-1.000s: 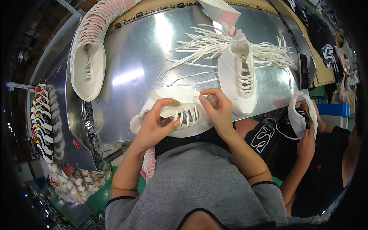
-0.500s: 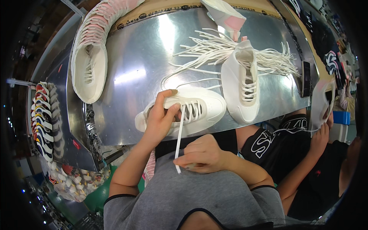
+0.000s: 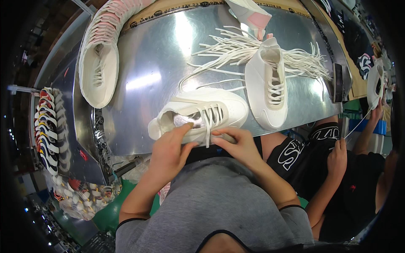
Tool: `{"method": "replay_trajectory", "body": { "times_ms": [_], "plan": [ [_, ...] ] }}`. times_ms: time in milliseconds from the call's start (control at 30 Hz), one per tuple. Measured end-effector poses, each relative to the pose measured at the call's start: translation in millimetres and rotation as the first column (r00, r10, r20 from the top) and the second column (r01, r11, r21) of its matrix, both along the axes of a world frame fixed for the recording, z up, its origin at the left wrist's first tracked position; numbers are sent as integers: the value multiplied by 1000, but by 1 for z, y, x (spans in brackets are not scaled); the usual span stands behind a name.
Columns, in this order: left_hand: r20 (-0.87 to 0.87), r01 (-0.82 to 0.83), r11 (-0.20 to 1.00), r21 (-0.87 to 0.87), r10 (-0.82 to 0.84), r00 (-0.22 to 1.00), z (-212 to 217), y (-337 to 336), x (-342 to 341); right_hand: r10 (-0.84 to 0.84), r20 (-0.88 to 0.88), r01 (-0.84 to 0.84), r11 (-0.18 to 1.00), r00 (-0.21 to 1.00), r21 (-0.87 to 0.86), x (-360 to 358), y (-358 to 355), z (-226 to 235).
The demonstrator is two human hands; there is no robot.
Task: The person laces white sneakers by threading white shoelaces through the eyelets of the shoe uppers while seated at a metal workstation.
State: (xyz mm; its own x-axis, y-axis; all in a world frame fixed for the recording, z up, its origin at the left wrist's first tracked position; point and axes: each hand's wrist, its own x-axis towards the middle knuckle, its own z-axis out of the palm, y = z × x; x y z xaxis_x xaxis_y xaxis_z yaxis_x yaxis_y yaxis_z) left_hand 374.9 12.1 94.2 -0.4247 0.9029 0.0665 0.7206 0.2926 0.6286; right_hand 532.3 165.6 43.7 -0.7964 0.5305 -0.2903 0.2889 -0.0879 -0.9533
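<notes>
A white shoe upper (image 3: 230, 103) lies on its side at the metal table's near edge, its opening to the left. My left hand (image 3: 168, 149) grips the near rim of that opening, index finger inside and thumb outside. My right hand (image 3: 238, 145) is closed, thumb and forefinger pinched at the near row of eyelets beside the white shoelace (image 3: 208, 137). The lace's short end hangs over the near side of the upper. Just right of it stands a second laced white upper (image 3: 257, 90), toe toward me.
A bundle of loose white laces (image 3: 234, 48) lies behind the second upper. A long nested row of uppers (image 3: 99, 80) curves along the left. A white-and-pink upper (image 3: 251, 14) sits at the back, a dark phone (image 3: 338, 82) at right. A co-worker's hand (image 3: 337, 158) pulls a lace nearby.
My right hand has moved up from the pulled-out lace to the eyelets. My left hand has shifted down from the tongue area to the near rim. The co-worker's upper has moved away.
</notes>
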Motion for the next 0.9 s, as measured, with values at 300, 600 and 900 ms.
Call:
{"method": "replay_trajectory", "body": {
  "times_ms": [300,600,900],
  "plan": [
    [122,-56,997,49,50,991,-2,4,-2,-155,-122,109,941,980,-320,-33,-6,11],
    [-22,-151,987,52,152,988,-17,16,5,-193,-210,137,958,958,-252,-32,-15,2],
    [-90,-87,969,233,110,990,-26,17,0,66,-14,-61,973,998,225,-8,-12,14]
  ]
}}
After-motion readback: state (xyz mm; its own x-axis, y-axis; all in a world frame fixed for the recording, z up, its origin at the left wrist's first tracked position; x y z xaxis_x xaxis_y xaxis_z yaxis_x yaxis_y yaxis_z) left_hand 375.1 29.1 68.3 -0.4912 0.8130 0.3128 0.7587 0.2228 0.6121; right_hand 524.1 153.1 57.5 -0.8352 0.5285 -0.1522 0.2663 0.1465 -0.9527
